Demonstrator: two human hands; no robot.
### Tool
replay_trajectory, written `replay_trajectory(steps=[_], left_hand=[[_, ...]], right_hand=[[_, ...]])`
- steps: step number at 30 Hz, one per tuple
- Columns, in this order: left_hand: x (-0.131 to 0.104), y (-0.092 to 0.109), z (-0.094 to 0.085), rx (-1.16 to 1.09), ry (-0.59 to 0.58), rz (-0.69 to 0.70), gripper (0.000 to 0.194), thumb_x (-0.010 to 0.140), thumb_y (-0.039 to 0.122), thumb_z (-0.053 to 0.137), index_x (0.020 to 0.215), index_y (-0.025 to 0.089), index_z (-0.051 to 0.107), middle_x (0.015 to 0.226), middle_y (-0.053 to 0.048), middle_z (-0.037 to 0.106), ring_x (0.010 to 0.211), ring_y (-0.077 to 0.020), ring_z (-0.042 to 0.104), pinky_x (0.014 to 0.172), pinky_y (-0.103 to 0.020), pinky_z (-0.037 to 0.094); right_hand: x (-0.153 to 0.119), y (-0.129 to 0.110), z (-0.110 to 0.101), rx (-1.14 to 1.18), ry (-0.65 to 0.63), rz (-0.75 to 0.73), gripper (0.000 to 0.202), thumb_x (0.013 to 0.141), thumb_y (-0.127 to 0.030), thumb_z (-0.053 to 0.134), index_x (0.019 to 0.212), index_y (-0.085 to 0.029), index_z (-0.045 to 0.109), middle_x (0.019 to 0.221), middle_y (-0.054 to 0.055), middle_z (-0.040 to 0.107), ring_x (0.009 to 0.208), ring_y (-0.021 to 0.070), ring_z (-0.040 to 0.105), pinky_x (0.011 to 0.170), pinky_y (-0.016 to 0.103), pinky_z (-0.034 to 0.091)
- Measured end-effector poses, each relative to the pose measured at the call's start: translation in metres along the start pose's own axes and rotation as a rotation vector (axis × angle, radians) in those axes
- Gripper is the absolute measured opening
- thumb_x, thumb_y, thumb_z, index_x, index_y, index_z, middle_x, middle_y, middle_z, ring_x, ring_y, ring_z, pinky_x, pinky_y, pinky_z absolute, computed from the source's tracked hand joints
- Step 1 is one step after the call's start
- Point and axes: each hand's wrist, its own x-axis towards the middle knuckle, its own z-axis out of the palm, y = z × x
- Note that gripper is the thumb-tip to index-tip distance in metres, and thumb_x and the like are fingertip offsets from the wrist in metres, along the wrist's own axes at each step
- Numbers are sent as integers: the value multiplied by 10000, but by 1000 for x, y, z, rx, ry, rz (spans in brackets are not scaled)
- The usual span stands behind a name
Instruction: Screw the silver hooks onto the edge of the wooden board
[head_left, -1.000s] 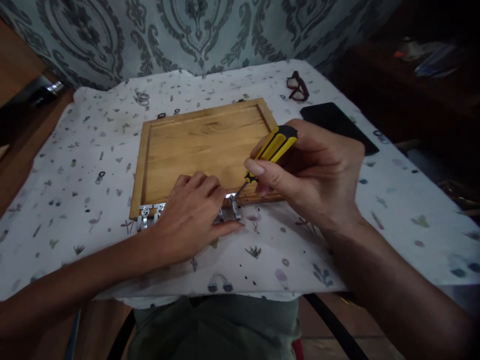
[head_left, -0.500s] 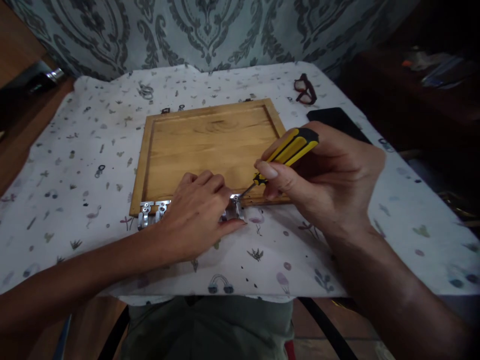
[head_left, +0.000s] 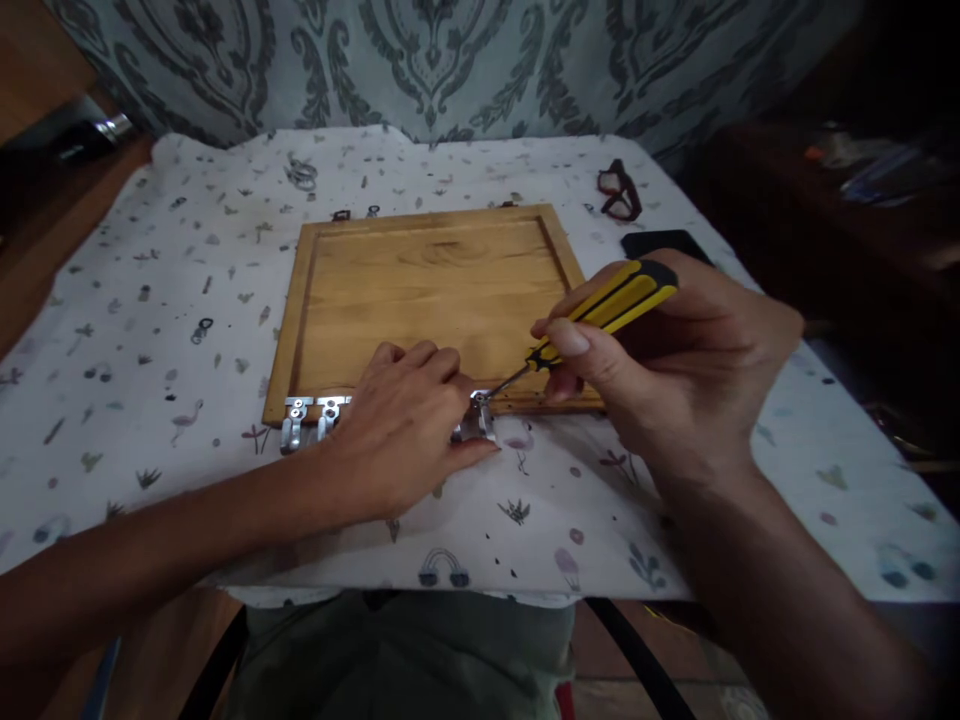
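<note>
A framed wooden panel (head_left: 427, 290) lies flat on the table, with a shiny metal hook rail (head_left: 296, 422) along its near edge. My left hand (head_left: 409, 425) is closed over the rail's middle, fingers curled on the panel side and thumb along the near side; it hides part of the rail. In my right hand (head_left: 675, 350) is a yellow-and-black screwdriver (head_left: 615, 305), gripped by its handle and slanting down to the left. Its tip meets, or nearly meets, the screw spot on the rail's right end; exact contact is too small to tell.
A patterned white cloth (head_left: 150, 400) covers the table. Dark-framed glasses (head_left: 621, 192) and a flat black object (head_left: 667, 245) lie beyond my right hand. Small metal pieces (head_left: 301, 172) rest near the far left, and a patterned curtain-like backdrop (head_left: 427, 60) stands behind.
The view has shifted slightly. My right hand and the screwdriver handle have swung a little to the right and lower, while the tip stays at the rail's right end. My left hand keeps its hold.
</note>
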Motion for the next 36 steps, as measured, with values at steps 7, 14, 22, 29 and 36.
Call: replay_trajectory(steps=[7, 14, 22, 29, 36], left_hand=[[0, 0, 0, 10, -8, -15, 389, 863, 545, 674, 927, 163, 702, 929, -74, 647, 990, -280, 585, 808, -404, 399], [0, -1, 2, -12, 0, -8, 388, 869, 539, 667, 912, 155, 699, 933, -71, 643, 987, -285, 579, 794, -414, 395], [1, 1, 0, 18, -13, -18, 401, 851, 561, 680, 908, 164, 695, 931, -75, 656, 975, -287, 594, 780, -404, 397], [1, 0, 0, 12, -20, -13, 402, 860, 561, 668, 915, 163, 697, 950, -78, 664, 985, -293, 596, 782, -409, 394], [1, 0, 2, 8, -10, -17, 404, 844, 562, 691, 897, 162, 695, 932, -71, 659, 978, -286, 595, 794, -412, 404]], right_hand=[[0, 3, -4, -80, 125, -108, 71, 818, -230, 787, 765, -213, 742, 627, -13, 678, 368, 79, 545, 327, 241, 375], [-4, -2, -1, -103, 122, -65, 95, 824, -254, 780, 756, -215, 726, 602, -32, 648, 381, 78, 549, 332, 237, 397], [-4, -3, 0, -62, 98, -5, 67, 778, -190, 798, 763, -209, 735, 716, -4, 702, 389, 79, 579, 321, 216, 439], [-4, -6, 1, -107, 100, 13, 106, 769, -270, 819, 738, -272, 718, 707, -16, 688, 370, 105, 538, 294, 262, 441], [-5, -12, 2, -105, 131, 41, 113, 796, -317, 806, 759, -273, 708, 739, -3, 674, 407, 121, 553, 330, 299, 450]])
